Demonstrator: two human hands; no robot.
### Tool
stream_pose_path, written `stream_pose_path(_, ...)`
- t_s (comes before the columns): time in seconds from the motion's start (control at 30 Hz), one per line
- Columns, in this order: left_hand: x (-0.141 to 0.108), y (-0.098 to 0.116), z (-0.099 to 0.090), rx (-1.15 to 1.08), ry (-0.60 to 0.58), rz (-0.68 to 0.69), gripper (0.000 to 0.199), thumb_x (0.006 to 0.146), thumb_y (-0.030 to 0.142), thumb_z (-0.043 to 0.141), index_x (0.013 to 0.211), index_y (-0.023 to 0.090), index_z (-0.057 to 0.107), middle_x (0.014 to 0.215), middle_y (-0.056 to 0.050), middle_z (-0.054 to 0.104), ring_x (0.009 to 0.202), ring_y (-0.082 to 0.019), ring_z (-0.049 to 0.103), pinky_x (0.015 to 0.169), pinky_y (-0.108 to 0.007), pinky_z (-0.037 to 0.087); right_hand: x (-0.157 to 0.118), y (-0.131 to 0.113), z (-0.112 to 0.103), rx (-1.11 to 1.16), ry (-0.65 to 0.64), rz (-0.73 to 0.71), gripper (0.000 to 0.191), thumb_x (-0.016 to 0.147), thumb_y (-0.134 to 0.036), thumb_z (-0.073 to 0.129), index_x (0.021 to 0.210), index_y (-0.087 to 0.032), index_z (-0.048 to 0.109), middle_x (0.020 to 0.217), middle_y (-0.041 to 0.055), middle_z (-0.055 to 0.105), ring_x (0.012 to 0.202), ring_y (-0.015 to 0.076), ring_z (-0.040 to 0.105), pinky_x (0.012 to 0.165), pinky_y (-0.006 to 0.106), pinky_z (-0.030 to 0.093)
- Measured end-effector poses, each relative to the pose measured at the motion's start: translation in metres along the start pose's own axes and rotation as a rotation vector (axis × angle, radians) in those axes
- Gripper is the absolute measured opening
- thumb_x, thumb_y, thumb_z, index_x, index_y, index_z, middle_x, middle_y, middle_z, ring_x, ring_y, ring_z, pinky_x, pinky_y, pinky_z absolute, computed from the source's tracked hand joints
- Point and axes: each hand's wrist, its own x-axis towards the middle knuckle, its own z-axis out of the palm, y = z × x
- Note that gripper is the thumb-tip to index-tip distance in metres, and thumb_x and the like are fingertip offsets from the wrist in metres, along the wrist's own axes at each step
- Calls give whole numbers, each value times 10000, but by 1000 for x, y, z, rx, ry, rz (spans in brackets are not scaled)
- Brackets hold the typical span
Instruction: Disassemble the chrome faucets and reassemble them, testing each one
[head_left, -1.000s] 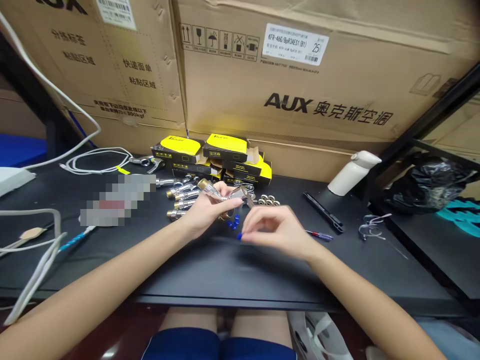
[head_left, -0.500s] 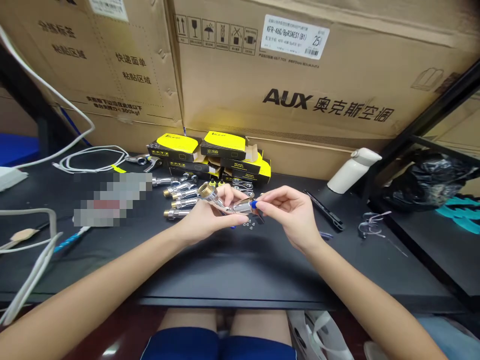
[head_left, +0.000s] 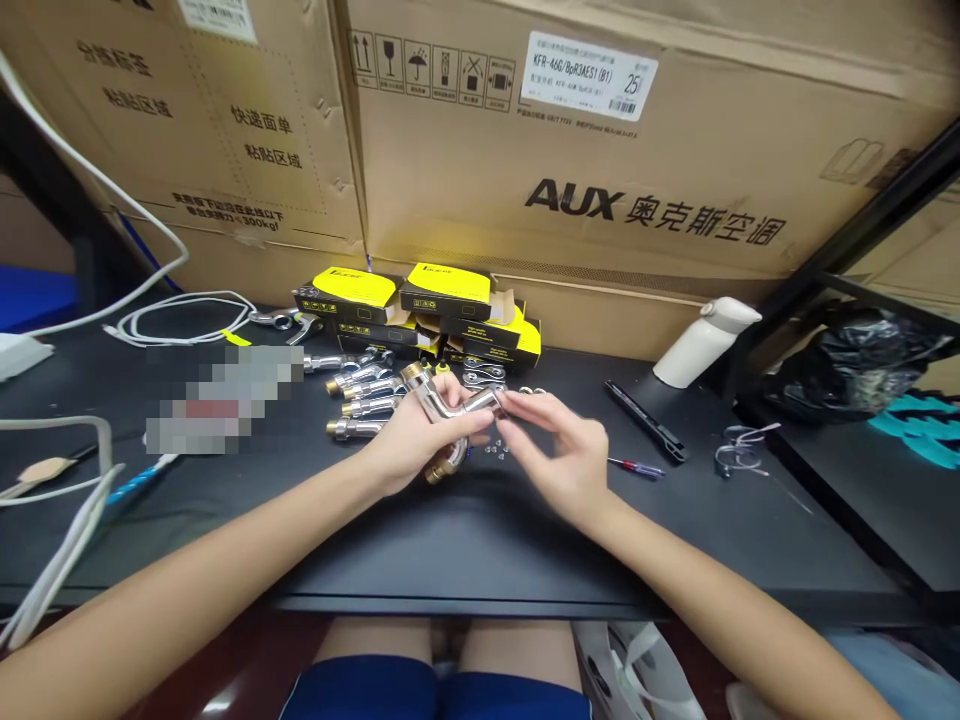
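Observation:
A chrome pipe fitting (head_left: 435,402) with brass threaded ends is in my left hand (head_left: 412,440), its fingers wrapped round the middle. My right hand (head_left: 559,440) has its thumb and fingertips at the fitting's right end, pinched on the chrome part there. Several similar chrome fittings (head_left: 373,405) with brass ends lie on the black table just left of my left hand. Small shiny pieces (head_left: 495,450) are scattered on the table below the fingers. Chrome parts (head_left: 484,372) lie behind the hands.
Yellow and black boxes (head_left: 448,290) are stacked behind the fittings, against large cartons (head_left: 637,130). Rightward are a black pen-like tool (head_left: 646,422), a small screwdriver (head_left: 637,468), glasses (head_left: 742,452) and a white bottle (head_left: 701,345). White cables (head_left: 184,318) lie left.
The held fitting has turned, so its lower brass end now shows below my left hand. The blue piece at my right fingertips is no longer visible there. My right hand has shifted slightly left.

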Motion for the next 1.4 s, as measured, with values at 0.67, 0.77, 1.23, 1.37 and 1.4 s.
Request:
stream_pose_path(0.67, 5, 13, -2, 120, 26, -120, 511, 883, 644, 421, 1093, 193, 536, 1078, -95, 626, 801, -193, 628, 559, -320, 581, 42, 14, -41, 428, -19, 682, 325, 639, -387, 818, 798, -131, 697, 717, 31, 685, 560, 135, 628, 548, 281, 566)
stream_pose_path(0.77, 9, 18, -9, 139, 91, -44, 484, 912, 595, 409, 1130, 175, 508, 1101, -113, 620, 790, -173, 606, 552, -278, 562, 64, 32, -80, 333, 298, 555, 311, 666, -417, 781, 765, -177, 609, 676, -32, 631, 545, 81, 585, 546, 210, 540)
stream_pose_path(1.23, 19, 17, -22, 175, 311, 129, 328, 832, 467, 592, 952, 164, 552, 914, -66, 642, 636, -123, 600, 479, -224, 511, 78, 148, -89, -94, 293, 793, 336, 938, -339, 575, 1219, -155, 562, 1209, 93, 586, 1022, 214, 613, 853, 416, 539)
stream_pose_path(1.37, 24, 28, -33, 213, 461, 261, 217, 835, 378, 572, 913, 188, 502, 894, -26, 611, 622, -90, 557, 487, -190, 483, 79, 156, -83, -161, 243, 797, 341, 937, -341, 576, 1222, -156, 559, 1209, 94, 586, 1023, 216, 613, 855, 420, 538)
stream_pose_path(1.4, 24, 32, -36, 230, 484, 290, 197, 831, 355, 570, 916, 193, 497, 892, -20, 606, 626, -89, 554, 496, -191, 484, 79, 158, -83, -179, 224, 791, 343, 937, -341, 576, 1224, -155, 558, 1210, 95, 586, 1023, 216, 613, 855, 420, 538)
